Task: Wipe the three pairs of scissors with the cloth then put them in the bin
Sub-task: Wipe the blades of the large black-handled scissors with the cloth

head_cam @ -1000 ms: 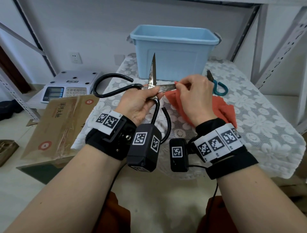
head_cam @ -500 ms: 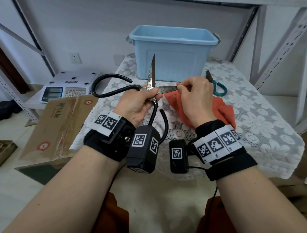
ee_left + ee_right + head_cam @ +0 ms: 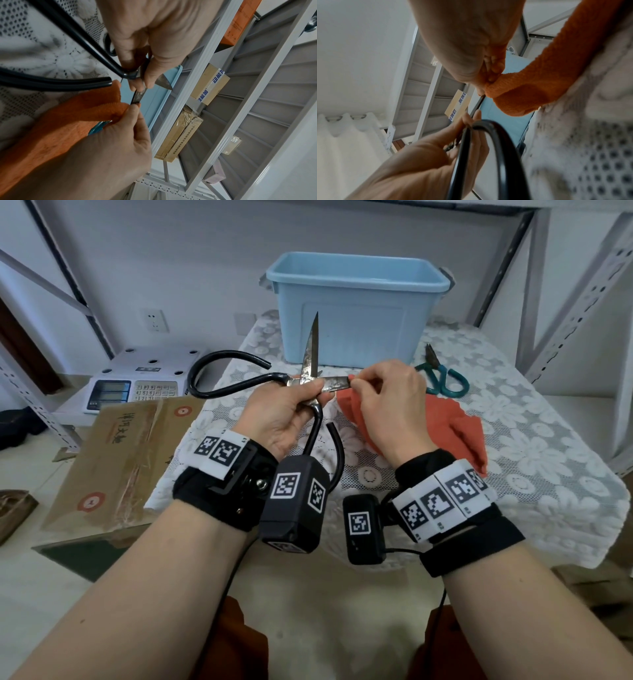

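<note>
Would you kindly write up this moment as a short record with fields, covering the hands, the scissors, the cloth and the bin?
left hand: grips the large black-handled scissors near the pivot, blades spread wide open
right hand: pinches the orange cloth round the tip of the sideways blade
other blade: points up, in front of the bin
teal-handled scissors: lie on the lace tablecloth, right of the hands
blue bin: at the far edge of the table; contents not visible
third pair: not in view
stage: wiping, nothing seen binned yet
</note>
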